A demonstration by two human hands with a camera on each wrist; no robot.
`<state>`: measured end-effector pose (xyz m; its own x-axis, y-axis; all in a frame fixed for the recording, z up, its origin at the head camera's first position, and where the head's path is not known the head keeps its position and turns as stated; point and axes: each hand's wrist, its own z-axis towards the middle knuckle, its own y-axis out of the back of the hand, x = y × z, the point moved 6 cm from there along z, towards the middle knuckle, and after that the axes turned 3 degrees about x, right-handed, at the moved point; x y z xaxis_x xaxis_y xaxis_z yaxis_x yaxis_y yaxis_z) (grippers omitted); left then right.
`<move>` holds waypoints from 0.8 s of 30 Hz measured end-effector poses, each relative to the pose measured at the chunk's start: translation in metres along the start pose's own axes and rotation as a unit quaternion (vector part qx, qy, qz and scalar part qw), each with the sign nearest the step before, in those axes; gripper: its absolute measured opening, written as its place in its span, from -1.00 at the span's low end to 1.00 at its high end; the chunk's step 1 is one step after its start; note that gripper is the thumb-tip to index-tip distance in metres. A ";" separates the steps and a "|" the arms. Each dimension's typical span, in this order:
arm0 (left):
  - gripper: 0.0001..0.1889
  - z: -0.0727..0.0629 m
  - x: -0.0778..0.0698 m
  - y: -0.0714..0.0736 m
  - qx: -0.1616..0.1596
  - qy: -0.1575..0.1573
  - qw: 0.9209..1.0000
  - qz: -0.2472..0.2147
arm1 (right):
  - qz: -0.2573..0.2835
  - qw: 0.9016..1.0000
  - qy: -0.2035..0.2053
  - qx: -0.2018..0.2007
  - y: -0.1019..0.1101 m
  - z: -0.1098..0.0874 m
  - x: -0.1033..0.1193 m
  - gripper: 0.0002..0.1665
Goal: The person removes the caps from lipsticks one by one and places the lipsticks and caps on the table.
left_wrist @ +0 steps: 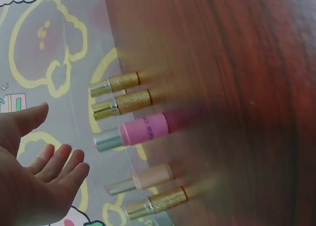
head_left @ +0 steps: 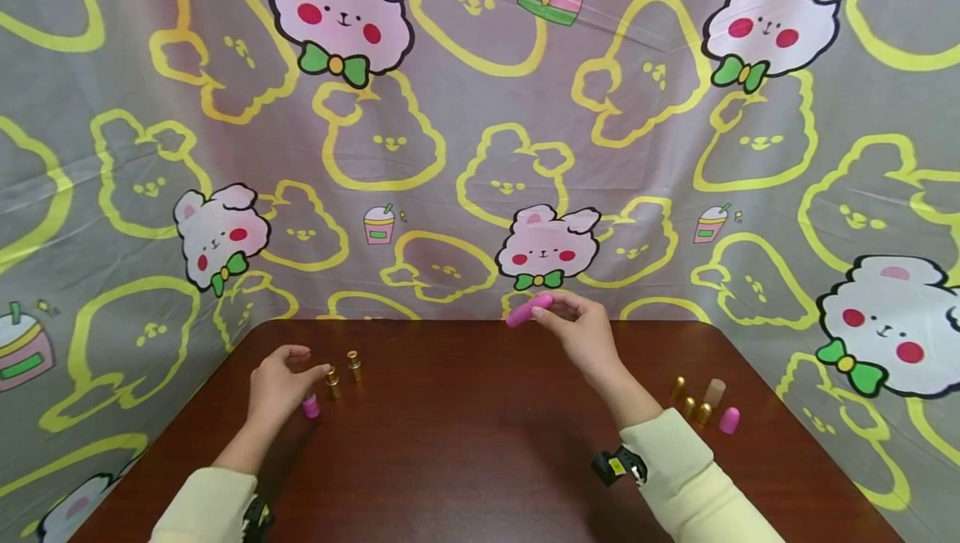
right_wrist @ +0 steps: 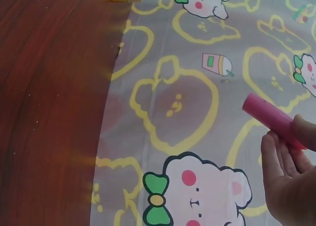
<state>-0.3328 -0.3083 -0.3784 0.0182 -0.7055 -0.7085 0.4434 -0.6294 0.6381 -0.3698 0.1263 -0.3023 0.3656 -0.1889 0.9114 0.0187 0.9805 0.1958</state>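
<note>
My right hand (head_left: pixel 589 339) is raised above the table's far edge, pinching a pink lipstick tube (head_left: pixel 528 310) between thumb and fingers; the right wrist view shows the tube (right_wrist: pixel 269 115) tilted. My left hand (head_left: pixel 281 386) hovers by a group of uncapped lipsticks at the table's left, fingers loosely spread and holding nothing. In the left wrist view, the pink lipstick (left_wrist: pixel 144 131), a beige lipstick (left_wrist: pixel 153 176) and several gold lipsticks (left_wrist: pixel 134 102) stand upright in a row, apart from my left hand (left_wrist: pixel 42 174). From the head view, that hand hides part of the row.
On the right side of the dark wooden table (head_left: pixel 450 460) stand several gold caps (head_left: pixel 703 414), a beige cap (head_left: pixel 715 394) and a pink cap (head_left: pixel 730 420). A patterned cloth (head_left: pixel 450 151) hangs behind and along both sides of the table.
</note>
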 end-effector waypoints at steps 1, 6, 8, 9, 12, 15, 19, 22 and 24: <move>-0.48 0.000 -0.003 0.000 -0.005 -0.003 1.000 -0.002 | 0.010 1.000 -0.003 -0.004 0.001 0.001 0.000 -0.63; -0.48 0.001 -0.016 0.000 -0.024 -0.001 1.000 -0.011 | 0.071 0.997 -0.023 -0.020 0.005 0.004 -0.001 -0.60; -0.49 0.002 -0.024 -0.001 -0.035 -0.008 0.999 -0.021 | 0.099 0.994 -0.029 -0.025 0.006 0.005 -0.001 -0.60; -0.50 0.002 -0.028 -0.001 -0.041 -0.014 0.999 -0.026 | 0.113 0.993 -0.032 -0.028 0.006 0.006 -0.002 -0.59; -0.51 0.004 -0.041 -0.004 -0.057 -0.040 0.996 -0.048 | 0.159 0.986 -0.041 -0.034 0.007 0.009 -0.002 -0.59; -0.51 0.005 -0.053 -0.009 -0.060 -0.048 0.995 -0.070 | 0.221 0.974 -0.043 -0.039 0.006 0.010 -0.002 -0.64; -0.50 0.008 -0.069 -0.018 -0.049 -0.048 0.991 -0.113 | 0.306 0.950 -0.037 -0.046 0.004 0.012 0.000 -0.85; -0.53 0.009 -0.081 -0.025 -0.047 -0.058 0.986 -0.149 | 0.348 0.935 -0.039 -0.051 0.002 0.011 0.001 -0.84; -0.54 0.008 -0.089 -0.029 -0.045 -0.066 0.982 -0.169 | 0.361 0.930 -0.044 -0.052 0.000 0.011 0.002 -0.82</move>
<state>-0.3548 -0.2300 -0.3314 -0.2569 -0.5009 -0.8265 0.4815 -0.8078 0.3400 -0.3793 0.1256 -0.2967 0.2408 0.5223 0.8181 -0.1107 0.8521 -0.5115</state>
